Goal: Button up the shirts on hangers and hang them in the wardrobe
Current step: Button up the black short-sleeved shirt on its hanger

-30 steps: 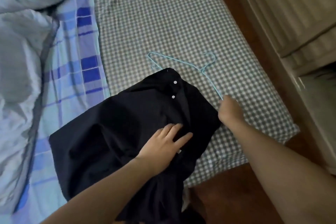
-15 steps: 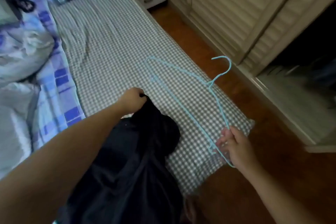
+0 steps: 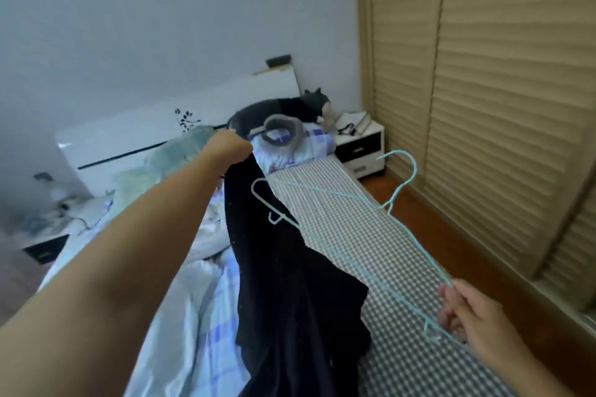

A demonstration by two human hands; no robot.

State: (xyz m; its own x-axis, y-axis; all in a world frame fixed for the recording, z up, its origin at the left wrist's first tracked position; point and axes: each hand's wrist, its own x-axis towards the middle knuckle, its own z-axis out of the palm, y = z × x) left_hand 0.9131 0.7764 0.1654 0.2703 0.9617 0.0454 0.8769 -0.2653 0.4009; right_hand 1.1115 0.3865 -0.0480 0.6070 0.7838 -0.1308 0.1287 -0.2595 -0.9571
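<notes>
A dark shirt [image 3: 290,284] was gripped at its top edge by the left hand [image 3: 230,145], whose fingers were curled round the fabric with the arm stretched forward. From that hand the garment hung down in a long fold, its lower part trailing out of view at the bottom edge, below and between the two arms. Whether its buttons were fastened could not be told.

A light blue wire hanger [image 3: 351,229] was held by the right hand [image 3: 474,319], which was kept low and well apart from the left. One shoulder end of the wire was pinched between the thumb and curled fingers. From that hand the hanger reached forward and to the left, its far end lying in front of the shirt, just below the left hand; whether wire and cloth touched could not be told. The hook [image 3: 403,174] was turned upward, ahead of the right hand.

Under both hands a bed with a grey checked sheet [image 3: 371,235] was seen, and a pale blue quilt [image 3: 193,300] was bunched beneath the left forearm. Beyond the left hand a white headboard [image 3: 135,132], a pillow [image 3: 296,145] and a dark cat [image 3: 290,109] lying by the pillow were visible, with a white bedside cabinet [image 3: 361,145] next to them. To the right of the right hand stood slatted wardrobe doors [image 3: 483,90], above a strip of wooden floor [image 3: 458,242].
</notes>
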